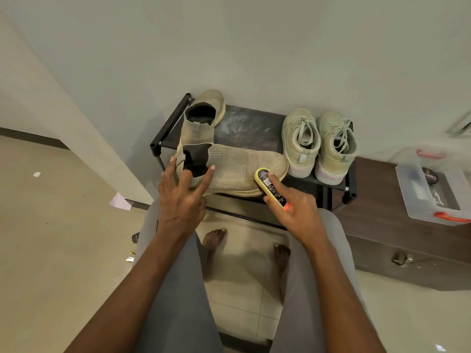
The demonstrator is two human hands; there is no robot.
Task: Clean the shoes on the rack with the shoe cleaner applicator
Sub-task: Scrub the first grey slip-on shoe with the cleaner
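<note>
Cleaning a beige knit slip-on shoe [234, 171] laid sideways on the front edge of the black rack [244, 128].

The right hand [295, 210] grips the yellow shoe cleaner applicator [267, 184], forefinger stretched along its back, its head touching the shoe's toe. The left hand [181, 200] holds the shoe's heel collar, fingers spread. On the rack behind lies the matching slip-on [204, 115]; at the rack's right end stand two lace-up sneakers [318, 143].

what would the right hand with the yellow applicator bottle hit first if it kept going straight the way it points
The right hand points the yellow shoe cleaner applicator bottle up and left; its tip already seems to meet the toe of the beige knit slip-on shoe lying sideways on the black shoe rack, though depth is unclear.
</note>
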